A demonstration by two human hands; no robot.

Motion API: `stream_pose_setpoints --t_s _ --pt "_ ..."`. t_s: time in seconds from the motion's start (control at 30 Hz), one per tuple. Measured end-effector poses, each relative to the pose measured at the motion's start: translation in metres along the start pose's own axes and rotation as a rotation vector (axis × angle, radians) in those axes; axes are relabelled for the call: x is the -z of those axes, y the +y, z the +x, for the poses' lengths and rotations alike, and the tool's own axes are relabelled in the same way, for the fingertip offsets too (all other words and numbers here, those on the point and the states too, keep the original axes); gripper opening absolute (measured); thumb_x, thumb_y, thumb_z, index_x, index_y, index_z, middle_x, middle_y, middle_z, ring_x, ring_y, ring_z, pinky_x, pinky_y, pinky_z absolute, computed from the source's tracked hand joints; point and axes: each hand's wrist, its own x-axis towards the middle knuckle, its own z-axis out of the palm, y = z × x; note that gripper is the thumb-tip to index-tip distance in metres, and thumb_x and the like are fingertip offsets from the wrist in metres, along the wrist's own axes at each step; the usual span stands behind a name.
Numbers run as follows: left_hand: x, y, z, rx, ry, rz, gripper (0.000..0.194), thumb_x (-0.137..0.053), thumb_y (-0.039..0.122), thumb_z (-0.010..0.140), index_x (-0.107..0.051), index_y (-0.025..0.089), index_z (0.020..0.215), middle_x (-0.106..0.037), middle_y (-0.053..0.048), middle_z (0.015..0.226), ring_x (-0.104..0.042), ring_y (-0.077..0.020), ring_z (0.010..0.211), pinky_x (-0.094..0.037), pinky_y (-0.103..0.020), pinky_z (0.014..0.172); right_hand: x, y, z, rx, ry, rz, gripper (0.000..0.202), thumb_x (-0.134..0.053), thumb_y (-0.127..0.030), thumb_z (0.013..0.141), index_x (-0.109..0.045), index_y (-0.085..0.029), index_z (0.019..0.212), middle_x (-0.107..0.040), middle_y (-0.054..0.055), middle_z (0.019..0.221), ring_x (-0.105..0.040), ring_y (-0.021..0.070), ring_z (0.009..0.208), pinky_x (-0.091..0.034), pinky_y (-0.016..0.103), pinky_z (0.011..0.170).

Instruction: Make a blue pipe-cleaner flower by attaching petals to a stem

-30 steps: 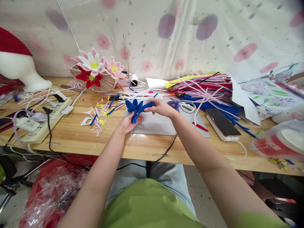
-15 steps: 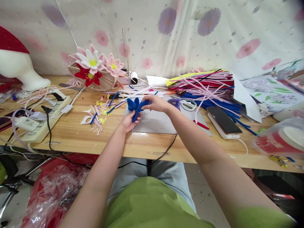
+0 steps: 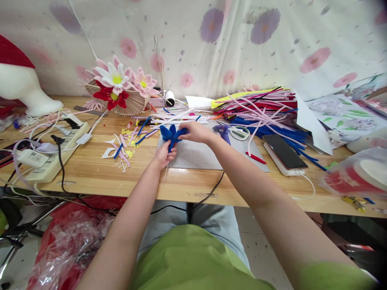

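Observation:
A blue pipe-cleaner flower point(image 3: 171, 134) with several fuzzy petals is held above the left edge of the grey cutting mat point(image 3: 199, 156). My left hand point(image 3: 165, 155) is closed around its base, and a thin wire stem hangs down below the fist. With its fingertips my right hand point(image 3: 195, 132) pinches the petal on the flower's right side. Part of that petal is hidden behind the fingers. Scraps of pipe cleaner point(image 3: 122, 147) in yellow, lilac and blue lie on the wooden table to the left of the hands.
A glue gun point(image 3: 223, 132), scissors point(image 3: 240, 132) and a red pen-like tool point(image 3: 256, 158) lie right of the hands. Behind them is a heap of pipe cleaners point(image 3: 263, 106). A phone point(image 3: 284, 151), finished flowers point(image 3: 116, 82) and a power strip point(image 3: 65, 149) surround the work area.
Both hands keep their hold on the blue flower. The left hand has turned slightly, and the flower's petals have shifted a little to the left.

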Motion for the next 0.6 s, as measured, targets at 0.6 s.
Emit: stream_pose_setpoints --t_s 0.6 --pt "-0.018 -0.011 -0.001 -0.21 0.172 0.384 0.024 -0.045 0.035 0.089 -0.043 0.017 0.073 -0.031 0.01 0.043 -0.023 -0.0014 0.029 -0.009 -0.014 0.033 0.007 -0.013 0.005 0.065 -0.067 -0.15 0.024 -0.06 -0.023 0.072 -0.064 -0.015 0.093 -0.065 0.005 0.086 -0.053 0.0151 0.074 -0.034 0.024 0.064"
